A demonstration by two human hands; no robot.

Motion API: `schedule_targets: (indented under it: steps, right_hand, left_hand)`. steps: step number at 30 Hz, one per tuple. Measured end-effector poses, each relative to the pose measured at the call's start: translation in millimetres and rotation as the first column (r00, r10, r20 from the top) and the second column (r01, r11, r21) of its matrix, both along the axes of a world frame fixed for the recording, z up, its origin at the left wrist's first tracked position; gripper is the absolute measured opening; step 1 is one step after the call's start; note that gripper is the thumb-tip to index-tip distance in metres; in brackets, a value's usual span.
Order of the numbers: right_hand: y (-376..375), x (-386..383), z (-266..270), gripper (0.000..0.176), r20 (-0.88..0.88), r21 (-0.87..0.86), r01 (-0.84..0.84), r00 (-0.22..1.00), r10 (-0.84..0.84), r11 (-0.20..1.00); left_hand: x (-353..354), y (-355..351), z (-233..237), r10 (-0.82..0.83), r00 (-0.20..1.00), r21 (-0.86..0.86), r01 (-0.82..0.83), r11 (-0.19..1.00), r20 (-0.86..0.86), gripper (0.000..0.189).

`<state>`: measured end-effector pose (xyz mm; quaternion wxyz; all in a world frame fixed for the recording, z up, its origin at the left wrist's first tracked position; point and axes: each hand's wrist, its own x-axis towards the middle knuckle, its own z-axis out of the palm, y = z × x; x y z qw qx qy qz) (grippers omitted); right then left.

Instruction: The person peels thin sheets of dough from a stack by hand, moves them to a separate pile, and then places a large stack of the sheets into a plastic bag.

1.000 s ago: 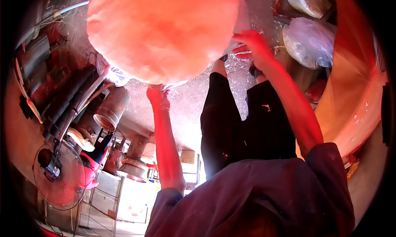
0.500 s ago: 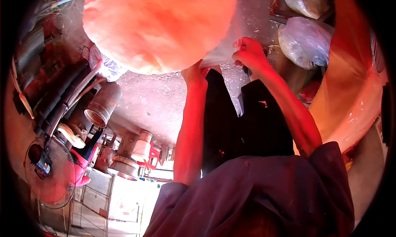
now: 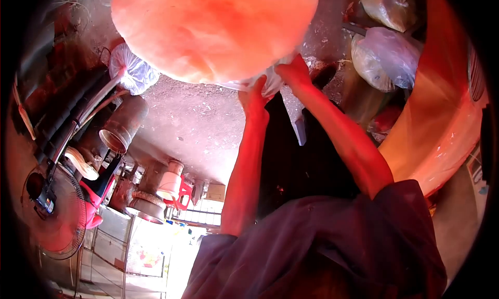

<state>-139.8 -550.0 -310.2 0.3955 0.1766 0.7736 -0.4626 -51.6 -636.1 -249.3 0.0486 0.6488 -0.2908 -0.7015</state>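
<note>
A large, rounded, smooth bundle (image 3: 213, 28), lit orange-red, fills the top middle of the view. Gathered clear plastic (image 3: 271, 81), like the mouth of a bag, hangs at its lower edge. My left hand (image 3: 254, 99) grips this plastic from the left, thumb pointing up and fingers closed. Close by on the right, my right hand (image 3: 294, 73) is closed on the same plastic, its fingertips partly hidden. Both hands are just above my dark-trousered legs, against the bundle's near rim.
On the left are a standing fan (image 3: 54, 213), a metal cylinder (image 3: 123, 125) and a pole end wrapped in plastic (image 3: 132, 70). Filled plastic bags (image 3: 387, 57) lie at the upper right, beside a big orange sheet (image 3: 442, 112). A red stool (image 3: 183, 195) and pots stand farther off.
My hands have come closer together, the right one moving left and down. The plastic stretched between them is now bunched. The bundle has shifted slightly right and up in view.
</note>
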Motion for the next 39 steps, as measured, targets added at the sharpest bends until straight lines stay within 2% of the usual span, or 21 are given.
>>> schedule_targets:
  steps: [3, 6, 9, 11, 15, 17, 19, 20, 21, 23, 24, 27, 30, 31, 32, 34, 35, 36, 37, 38, 39]
  right_hand:
    - [-7, -13, 46, 0.055, 0.312, -0.086, 0.202, 0.935, -0.167, 0.976]
    - [3, -37, 14, 0.063, -0.106, 0.174, -0.114, 0.985, 0.133, 0.978]
    - [46, -78, -35, 0.053, -0.526, 0.43, -0.087, 0.784, 0.328, 0.899]
    - [22, -121, 23, 0.07, -0.421, 0.522, -0.112, 0.829, 0.369, 0.846]
    - [18, -193, 49, 0.056, -0.613, 0.514, -0.094, 0.655, 0.441, 0.853]
    - [11, -223, 44, 0.042, -0.642, 0.488, -0.134, 0.615, 0.459, 0.862]
    - [6, -234, 42, 0.034, -0.513, 0.405, -0.216, 0.751, 0.416, 0.888]
    - [6, -238, 39, 0.03, -0.436, 0.358, -0.251, 0.807, 0.399, 0.899]
    - [8, -239, 33, 0.025, -0.345, 0.097, -0.168, 0.919, 0.192, 0.981]
    - [17, -234, 16, 0.016, 0.017, -0.375, 0.14, 0.989, -0.144, 0.917]
    - [13, -236, 20, 0.014, 0.247, -0.536, 0.332, 0.941, -0.232, 0.776]
    - [-4, -241, 56, 0.008, 0.456, -0.431, 0.581, 0.8, -0.39, 0.69]
    - [-15, -252, 41, 0.006, 0.174, -0.285, 0.452, 0.891, -0.418, 0.845]
    - [-19, -260, 42, 0.01, -0.068, -0.091, 0.16, 0.984, -0.167, 0.983]
    - [-26, -268, 47, 0.012, -0.291, 0.079, -0.026, 0.956, 0.048, 0.997]
    - [-42, -290, 56, 0.017, -0.557, 0.49, -0.246, 0.65, 0.517, 0.836]
    - [-53, -299, 73, 0.027, -0.559, 0.44, -0.274, 0.662, 0.499, 0.855]
    - [-56, -308, 65, 0.029, -0.691, 0.414, -0.32, 0.499, 0.523, 0.852]
    - [-58, -322, 52, 0.032, -0.799, 0.396, -0.366, 0.314, 0.512, 0.842]
    - [-62, -334, 42, 0.034, -0.873, 0.387, -0.415, 0.123, 0.472, 0.824]
    - [-69, -343, 39, 0.038, -0.857, 0.42, -0.462, 0.081, 0.509, 0.781]
  left_hand:
    - [-10, -9, -26, 0.147, 0.989, -0.02, -0.147, 0.989, -0.034, 0.055]
    - [0, -25, -47, 0.139, 0.974, -0.342, -0.07, 0.937, 0.18, 0.056]
    - [30, -60, -66, 0.146, 0.899, -0.524, 0.103, 0.845, 0.413, 0.058]
    - [33, -98, -60, 0.134, 0.814, -0.592, 0.287, 0.753, 0.566, 0.06]
    - [24, -152, -15, 0.04, 0.72, -0.666, 0.618, 0.418, 0.693, 0.063]
    - [16, -169, -4, -0.114, 0.749, -0.631, 0.621, 0.466, 0.653, 0.056]
    - [16, -181, -5, -0.281, 0.754, -0.569, 0.64, 0.516, 0.594, 0.037]
    - [30, -185, -27, -0.216, 0.905, -0.56, 0.401, 0.725, 0.367, 0.034]
    - [48, -188, -54, -0.09, 0.986, -0.461, 0.144, 0.876, 0.137, 0.032]
    - [44, -194, -42, 0.306, 0.941, -0.119, -0.324, 0.939, -0.146, 0.037]
    - [40, -195, -30, 0.342, 0.917, -0.043, -0.357, 0.933, -0.204, 0.037]
    - [30, -205, -28, 0.389, 0.852, 0.12, -0.371, 0.921, -0.352, 0.034]
    - [62, -235, -70, 0.322, 0.825, 0.112, -0.306, 0.945, -0.464, 0.024]
    - [56, -237, -64, 0.172, 0.949, -0.173, -0.222, 0.959, -0.264, 0.025]
    - [36, -236, -42, 0.077, 0.996, -0.383, -0.054, 0.922, 0.044, 0.029]
    - [33, -261, -33, -0.097, 0.81, -0.526, 0.46, 0.715, 0.578, 0.037]
    - [29, -270, -25, -0.104, 0.663, -0.493, 0.643, 0.587, 0.741, 0.042]
    - [19, -276, -13, -0.074, 0.486, -0.407, 0.797, 0.446, 0.871, 0.048]
    - [10, -276, -1, -0.073, 0.439, -0.397, 0.863, 0.313, 0.896, 0.035]
    - [8, -281, -6, -0.068, 0.499, -0.468, 0.846, 0.257, 0.864, 0.042]
    - [6, -289, -10, -0.066, 0.553, -0.532, 0.823, 0.2, 0.83, 0.049]
